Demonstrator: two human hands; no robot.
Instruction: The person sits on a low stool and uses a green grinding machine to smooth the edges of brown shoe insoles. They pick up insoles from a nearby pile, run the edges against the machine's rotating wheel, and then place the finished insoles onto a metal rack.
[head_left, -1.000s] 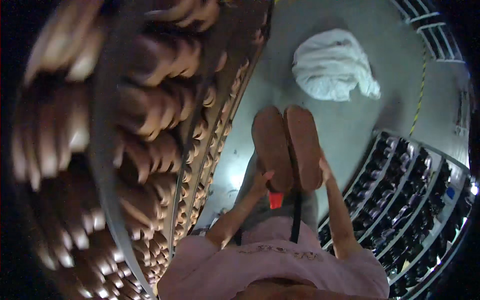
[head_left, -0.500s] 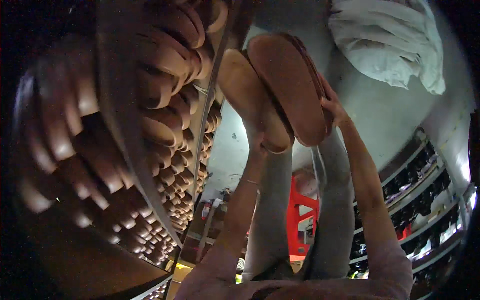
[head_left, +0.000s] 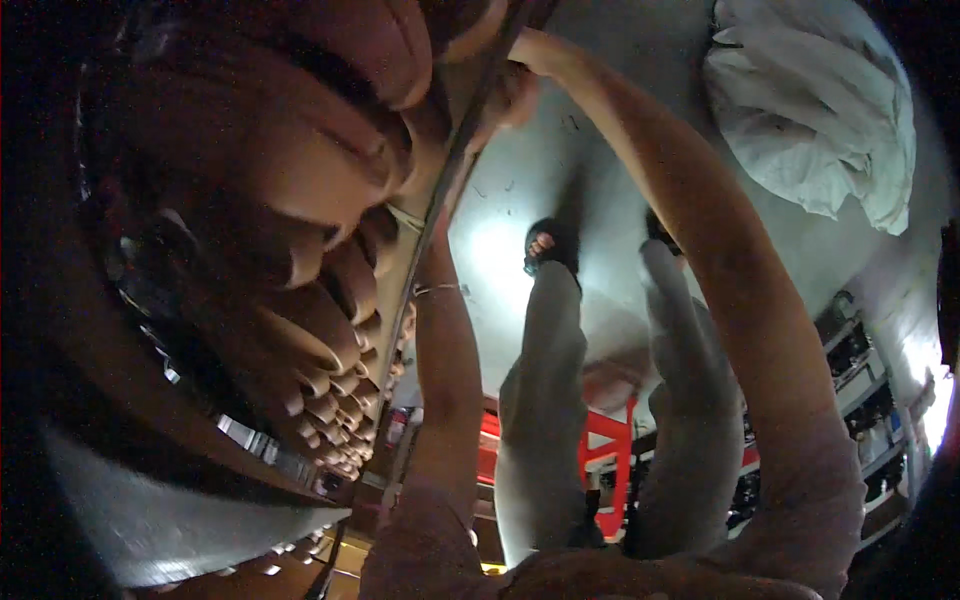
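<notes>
Both hands (head_left: 505, 85) reach up among tan shoes (head_left: 330, 170) on the rack (head_left: 440, 210).

Shoe storeroom or footwear warehouse, seen from my head view.

I see a tall metal rack (head_left: 440, 190) on the left packed row on row with brown shoes or shoe forms (head_left: 300, 330), blurred up close, too soft to tell which. More shelving (head_left: 860, 370) runs along the right edge, stocked with dark small items I can't make out. Bare grey concrete floor (head_left: 600, 130) between the racks, glare spot on it. A big white bundle of sacking or cloth (head_left: 810, 100) lies on the floor top right. A red step stool or frame (head_left: 605, 450) stands low in the aisle. Dim, industrial light.
</notes>
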